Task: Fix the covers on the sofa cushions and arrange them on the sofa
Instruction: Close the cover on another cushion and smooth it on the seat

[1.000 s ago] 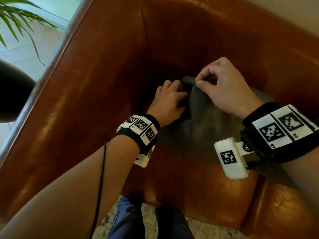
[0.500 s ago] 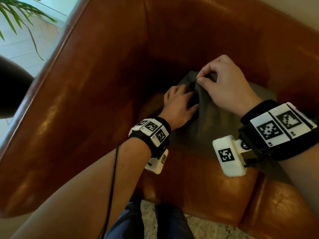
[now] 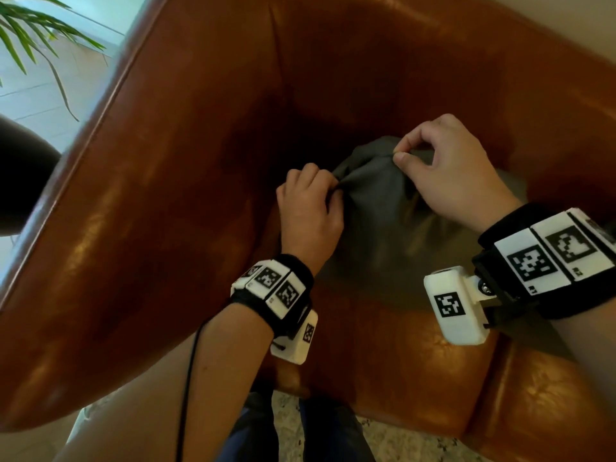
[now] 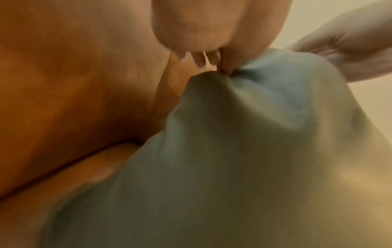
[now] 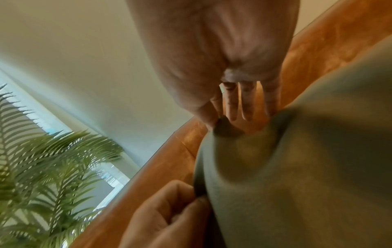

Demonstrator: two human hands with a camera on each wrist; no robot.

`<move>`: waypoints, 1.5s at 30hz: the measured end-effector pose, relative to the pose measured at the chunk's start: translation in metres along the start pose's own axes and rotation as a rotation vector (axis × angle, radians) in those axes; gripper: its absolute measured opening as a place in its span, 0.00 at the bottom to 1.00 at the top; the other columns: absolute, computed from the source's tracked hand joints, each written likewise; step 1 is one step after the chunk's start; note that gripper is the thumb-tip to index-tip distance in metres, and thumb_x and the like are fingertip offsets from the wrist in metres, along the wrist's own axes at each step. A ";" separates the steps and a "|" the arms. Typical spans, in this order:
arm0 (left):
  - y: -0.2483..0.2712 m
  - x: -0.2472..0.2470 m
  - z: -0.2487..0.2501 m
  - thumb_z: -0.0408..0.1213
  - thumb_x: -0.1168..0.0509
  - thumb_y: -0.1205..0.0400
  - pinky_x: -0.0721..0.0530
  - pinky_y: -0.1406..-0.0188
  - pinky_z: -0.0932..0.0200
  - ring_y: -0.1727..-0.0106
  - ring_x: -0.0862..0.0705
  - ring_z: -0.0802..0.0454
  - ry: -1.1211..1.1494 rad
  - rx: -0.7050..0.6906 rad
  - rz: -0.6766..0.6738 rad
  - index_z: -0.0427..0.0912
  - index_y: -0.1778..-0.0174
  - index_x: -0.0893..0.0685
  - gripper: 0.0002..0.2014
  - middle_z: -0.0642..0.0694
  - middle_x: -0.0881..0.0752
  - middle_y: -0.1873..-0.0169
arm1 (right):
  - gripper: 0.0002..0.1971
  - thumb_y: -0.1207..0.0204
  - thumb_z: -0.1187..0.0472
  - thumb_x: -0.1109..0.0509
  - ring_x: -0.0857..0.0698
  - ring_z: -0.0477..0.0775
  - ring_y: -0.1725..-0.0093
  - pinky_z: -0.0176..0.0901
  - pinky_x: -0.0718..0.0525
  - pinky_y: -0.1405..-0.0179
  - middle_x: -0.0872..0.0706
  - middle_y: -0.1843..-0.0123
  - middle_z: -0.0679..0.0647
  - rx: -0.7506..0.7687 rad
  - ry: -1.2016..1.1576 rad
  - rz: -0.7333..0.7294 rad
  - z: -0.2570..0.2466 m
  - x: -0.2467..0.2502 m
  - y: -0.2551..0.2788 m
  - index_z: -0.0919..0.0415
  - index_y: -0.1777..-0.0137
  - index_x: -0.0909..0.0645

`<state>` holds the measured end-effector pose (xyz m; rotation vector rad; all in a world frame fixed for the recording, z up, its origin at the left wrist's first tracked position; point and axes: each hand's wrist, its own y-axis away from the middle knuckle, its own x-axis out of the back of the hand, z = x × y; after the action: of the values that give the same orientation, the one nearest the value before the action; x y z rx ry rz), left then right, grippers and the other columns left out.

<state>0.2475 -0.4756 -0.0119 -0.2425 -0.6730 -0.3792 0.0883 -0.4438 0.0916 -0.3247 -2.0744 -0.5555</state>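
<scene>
A grey-green cushion [image 3: 383, 228] in its fabric cover lies in the corner of the brown leather sofa [image 3: 166, 195]. My left hand [image 3: 308, 208] pinches the cover's left edge, fingers curled into the cloth. My right hand [image 3: 440, 171] pinches the cover's top edge between thumb and forefinger. In the left wrist view the cover [image 4: 244, 151] rises to a peak at my left hand's fingertips [image 4: 224, 70]. In the right wrist view the cover [image 5: 297, 167] is gathered under my right hand's thumb [image 5: 207, 115], with my left hand [image 5: 169, 209] gripping its edge below.
The sofa's armrest [image 3: 100, 245] runs along the left and its backrest [image 3: 400, 61] stands behind the cushion. A palm plant [image 3: 30, 38] stands beyond the armrest, also large in the right wrist view [image 5: 53, 176]. My legs [image 3: 293, 431] stand at the seat's front edge.
Both hands have shifted slightly right along the cushion's corner. The left hand has moved up to grip the cover's edge, and the cloth is now pulled taut between the hands.
</scene>
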 end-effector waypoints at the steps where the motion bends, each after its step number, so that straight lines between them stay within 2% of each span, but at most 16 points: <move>1: 0.003 0.003 0.000 0.34 0.35 0.21 0.33 0.50 0.56 0.53 0.25 0.50 -0.022 -0.051 0.074 0.42 0.59 0.19 0.02 0.50 0.22 0.60 | 0.03 0.19 0.55 0.33 0.27 0.45 0.44 0.31 0.33 0.49 0.27 0.44 0.47 0.011 0.011 0.010 -0.001 0.000 0.001 0.52 0.48 0.19; 4: 0.005 0.009 0.000 0.31 0.33 0.22 0.32 0.49 0.56 0.54 0.26 0.50 -0.094 -0.188 0.236 0.39 0.62 0.17 0.03 0.46 0.19 0.63 | 0.05 0.20 0.51 0.33 0.27 0.44 0.41 0.26 0.34 0.51 0.27 0.43 0.47 0.124 0.045 0.048 -0.014 0.007 0.000 0.49 0.47 0.19; 6: 0.005 0.010 -0.004 0.31 0.32 0.22 0.33 0.49 0.56 0.54 0.26 0.50 -0.143 -0.257 0.281 0.38 0.62 0.15 0.03 0.45 0.18 0.64 | 0.11 0.22 0.48 0.33 0.29 0.47 0.36 0.34 0.30 0.41 0.28 0.41 0.47 0.226 0.123 -0.023 -0.026 0.012 -0.001 0.46 0.42 0.18; 9: 0.006 0.010 -0.006 0.31 0.32 0.21 0.31 0.51 0.53 0.54 0.25 0.49 -0.195 -0.334 0.287 0.37 0.60 0.13 0.04 0.45 0.16 0.64 | 0.16 0.23 0.49 0.34 0.32 0.55 0.30 0.54 0.30 0.33 0.27 0.33 0.51 0.322 0.429 -0.217 -0.036 0.007 0.001 0.46 0.36 0.18; 12: 0.006 0.014 -0.004 0.31 0.33 0.22 0.29 0.54 0.52 0.56 0.24 0.48 -0.158 -0.389 0.177 0.38 0.60 0.14 0.04 0.45 0.17 0.64 | 0.10 0.24 0.56 0.30 0.29 0.56 0.37 0.54 0.28 0.41 0.25 0.40 0.50 0.388 0.491 -0.200 -0.033 -0.002 0.004 0.49 0.44 0.16; 14: 0.000 0.020 -0.005 0.33 0.36 0.22 0.26 0.57 0.54 0.58 0.22 0.50 0.033 -0.282 0.025 0.39 0.57 0.15 0.05 0.48 0.18 0.63 | 0.06 0.27 0.60 0.27 0.27 0.55 0.41 0.50 0.29 0.47 0.25 0.46 0.49 0.419 0.425 -0.140 -0.027 -0.005 0.010 0.51 0.51 0.16; 16: -0.016 0.028 -0.008 0.35 0.39 0.20 0.22 0.56 0.57 0.58 0.19 0.54 0.329 0.036 -0.077 0.42 0.53 0.15 0.07 0.52 0.17 0.60 | 0.06 0.30 0.63 0.25 0.27 0.55 0.45 0.48 0.32 0.52 0.26 0.51 0.50 0.448 0.359 -0.068 -0.018 -0.009 0.017 0.52 0.57 0.18; 18: -0.037 0.032 -0.015 0.37 0.38 0.17 0.19 0.53 0.60 0.55 0.16 0.58 0.438 0.262 -0.231 0.46 0.51 0.14 0.07 0.54 0.15 0.58 | 0.08 0.32 0.66 0.25 0.27 0.56 0.48 0.47 0.34 0.55 0.25 0.53 0.52 0.458 0.302 -0.008 -0.010 -0.012 0.024 0.55 0.60 0.20; 21: -0.066 0.033 -0.014 0.45 0.32 0.18 0.22 0.58 0.68 0.58 0.18 0.65 0.260 0.210 -0.557 0.47 0.52 0.12 0.07 0.55 0.15 0.57 | 0.08 0.33 0.69 0.24 0.26 0.59 0.49 0.50 0.31 0.56 0.24 0.54 0.54 0.479 0.273 0.043 -0.003 -0.017 0.030 0.57 0.62 0.19; 23: -0.081 0.033 -0.004 0.48 0.30 0.20 0.24 0.64 0.74 0.60 0.20 0.66 0.195 0.187 -0.670 0.45 0.50 0.12 0.11 0.55 0.15 0.58 | 0.07 0.34 0.69 0.24 0.24 0.61 0.47 0.53 0.27 0.54 0.23 0.54 0.56 0.489 0.272 0.049 -0.001 -0.020 0.032 0.59 0.62 0.18; 27: -0.096 0.028 0.013 0.54 0.28 0.23 0.20 0.58 0.62 0.55 0.18 0.59 0.071 0.273 -0.867 0.45 0.48 0.12 0.16 0.51 0.13 0.54 | 0.06 0.34 0.69 0.25 0.22 0.64 0.44 0.52 0.27 0.53 0.22 0.52 0.58 0.512 0.275 0.038 -0.001 -0.024 0.040 0.59 0.62 0.18; 32: -0.095 0.013 0.024 0.43 0.30 0.19 0.25 0.68 0.63 0.58 0.18 0.57 0.005 0.360 -0.894 0.44 0.48 0.12 0.09 0.51 0.16 0.59 | 0.07 0.36 0.70 0.26 0.21 0.65 0.45 0.55 0.25 0.53 0.21 0.53 0.58 0.504 0.257 0.016 -0.002 -0.028 0.046 0.59 0.62 0.18; 35: -0.100 0.022 0.020 0.41 0.31 0.18 0.23 0.62 0.62 0.53 0.19 0.54 0.041 0.417 -0.946 0.42 0.44 0.13 0.10 0.49 0.15 0.53 | 0.07 0.36 0.70 0.25 0.21 0.65 0.44 0.55 0.26 0.53 0.21 0.54 0.58 0.485 0.276 0.006 0.000 -0.029 0.049 0.59 0.62 0.18; 40: -0.111 0.038 0.012 0.40 0.34 0.16 0.21 0.56 0.59 0.54 0.20 0.52 0.112 0.503 -1.024 0.43 0.48 0.18 0.06 0.48 0.18 0.56 | 0.03 0.32 0.62 0.28 0.21 0.62 0.41 0.45 0.34 0.52 0.20 0.53 0.54 0.456 0.298 -0.063 -0.003 -0.032 0.059 0.56 0.58 0.17; 42: -0.113 0.040 0.011 0.40 0.35 0.15 0.20 0.54 0.57 0.58 0.20 0.53 0.107 0.539 -1.028 0.42 0.49 0.19 0.06 0.48 0.19 0.58 | 0.08 0.28 0.54 0.33 0.22 0.57 0.41 0.45 0.32 0.50 0.19 0.51 0.51 0.412 0.257 -0.088 -0.008 -0.030 0.060 0.54 0.52 0.16; 45: -0.115 0.042 0.015 0.40 0.35 0.15 0.19 0.52 0.54 0.60 0.20 0.52 0.102 0.603 -1.057 0.43 0.53 0.19 0.05 0.47 0.19 0.62 | 0.10 0.20 0.54 0.37 0.22 0.51 0.48 0.45 0.26 0.50 0.19 0.51 0.49 0.314 0.159 -0.051 -0.020 -0.024 0.052 0.55 0.46 0.18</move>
<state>0.2208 -0.5854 0.0376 0.7430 -0.7430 -1.1545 0.1382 -0.4093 0.0939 -0.0427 -1.9809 -0.2683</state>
